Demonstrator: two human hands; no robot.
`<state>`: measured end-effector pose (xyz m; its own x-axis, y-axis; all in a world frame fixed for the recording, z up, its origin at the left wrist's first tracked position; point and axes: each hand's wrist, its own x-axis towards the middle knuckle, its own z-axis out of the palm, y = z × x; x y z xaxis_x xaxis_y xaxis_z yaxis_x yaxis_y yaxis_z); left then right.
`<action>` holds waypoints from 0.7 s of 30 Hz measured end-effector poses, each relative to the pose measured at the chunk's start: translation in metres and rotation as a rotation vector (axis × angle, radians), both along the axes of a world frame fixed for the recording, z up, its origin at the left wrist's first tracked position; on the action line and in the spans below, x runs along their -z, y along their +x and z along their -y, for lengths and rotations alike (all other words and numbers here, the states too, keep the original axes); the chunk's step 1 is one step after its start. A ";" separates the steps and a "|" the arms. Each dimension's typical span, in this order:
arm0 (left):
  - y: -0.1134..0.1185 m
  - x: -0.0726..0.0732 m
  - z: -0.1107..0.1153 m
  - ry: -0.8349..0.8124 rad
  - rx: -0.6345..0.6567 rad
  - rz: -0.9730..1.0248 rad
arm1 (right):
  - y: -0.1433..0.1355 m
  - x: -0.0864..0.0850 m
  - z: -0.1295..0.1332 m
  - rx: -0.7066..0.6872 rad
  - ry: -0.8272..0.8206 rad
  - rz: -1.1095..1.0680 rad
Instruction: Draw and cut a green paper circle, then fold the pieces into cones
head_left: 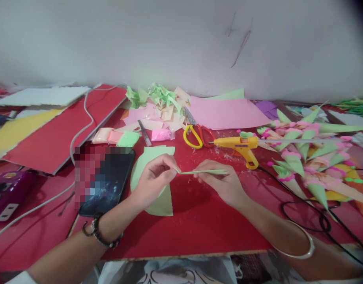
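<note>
Between my two hands, above the red board, is a piece of light green paper (203,172), seen almost edge-on. My left hand (158,177) pinches its left tip between thumb and finger. My right hand (221,182) grips the other end, thumb in front and fingers behind. Below and behind my left hand lies a larger curved sheet of pale green paper (163,205), partly covered by that hand. Beyond my right hand rests a yellow hot glue gun (239,146) with a long clear glue stick in its back.
Scissors (196,136), paper scraps (163,102) and a pink sheet (229,112) lie toward the wall. A black phone (110,181) is left, beside packets of soft coloured material (130,139). Paper flowers (311,154) and a black cord (288,188) occupy the right.
</note>
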<state>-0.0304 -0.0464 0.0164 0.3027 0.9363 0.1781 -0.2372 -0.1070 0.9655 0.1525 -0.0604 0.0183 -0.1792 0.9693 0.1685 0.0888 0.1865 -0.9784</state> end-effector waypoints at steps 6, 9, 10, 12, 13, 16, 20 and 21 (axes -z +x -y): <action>0.002 -0.003 0.002 -0.033 0.070 -0.122 | 0.001 -0.001 0.001 0.028 -0.029 0.087; 0.007 -0.004 0.006 -0.029 0.174 -0.222 | 0.000 0.000 0.001 -0.037 0.020 0.122; 0.009 -0.004 0.007 -0.025 0.164 -0.248 | 0.000 0.000 0.001 -0.051 0.027 0.126; 0.012 -0.004 0.008 -0.015 0.108 -0.292 | -0.001 0.000 0.002 -0.039 0.035 0.131; 0.013 -0.004 0.008 -0.005 0.073 -0.313 | -0.001 0.000 0.002 -0.019 0.037 0.136; 0.015 -0.004 0.008 0.026 0.017 -0.367 | -0.001 0.000 0.003 0.025 0.027 0.151; 0.014 -0.002 0.008 -0.014 -0.032 -0.409 | 0.001 -0.001 0.003 -0.012 -0.028 0.149; 0.013 -0.001 0.008 -0.031 -0.052 -0.421 | 0.001 -0.002 0.003 -0.019 -0.038 0.146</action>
